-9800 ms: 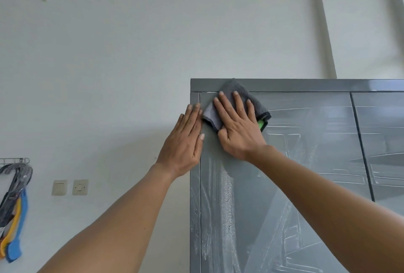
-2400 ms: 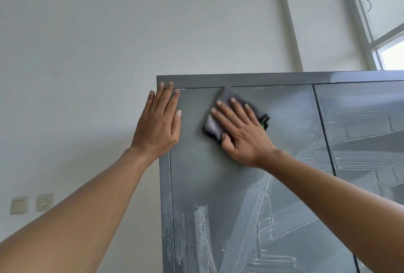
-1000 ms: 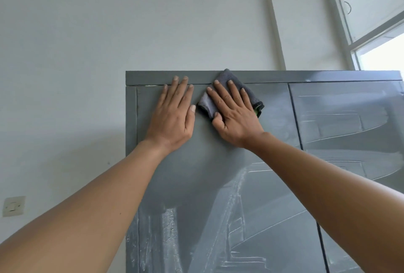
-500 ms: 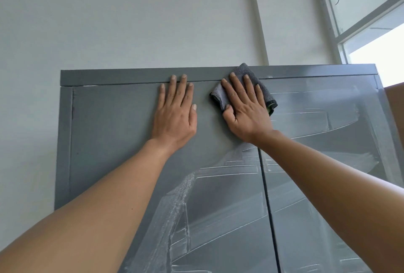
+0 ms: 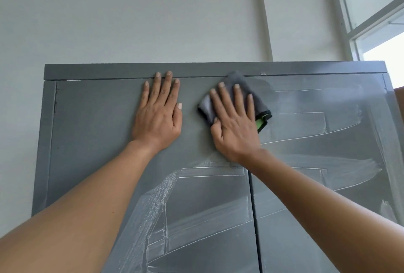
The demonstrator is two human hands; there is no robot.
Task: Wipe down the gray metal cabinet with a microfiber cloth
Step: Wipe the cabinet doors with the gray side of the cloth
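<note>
Cabinet: the gray metal cabinet [image 5: 91,141] stands against a pale wall [image 5: 131,14]; I see its top rail and the upper part of its 2 doors.

Door seam: a dark vertical seam [image 5: 253,218] separates the 2 doors, running down from below my right wrist.

Left hand: my left hand [image 5: 158,117] lies flat on the left door, palm to the metal, fingers [image 5: 168,84] straight and released, grasping nothing; the 2 longest fingertips touch the lower edge of the top rail.

Right hand: my right hand [image 5: 235,128] presses flat on the microfiber cloth [image 5: 259,103], its fingers extended and spread over the fabric rather than clenched around it.

Cloth: folded, dark gray, with a green patch showing at its lower right corner; it sits at the top of the doors, where the seam would meet the rail, and its upper corner overlaps the rail.

Surface, left: the upper part of the left door around my left hand looks evenly dark.

Surface, right and below: whitish streaks [image 5: 317,119] in broad bands cover the right door and the lower part of the left door.

Window: a white frame [image 5: 349,32] with bright daylight shows at upper right, beyond the cabinet.
</note>
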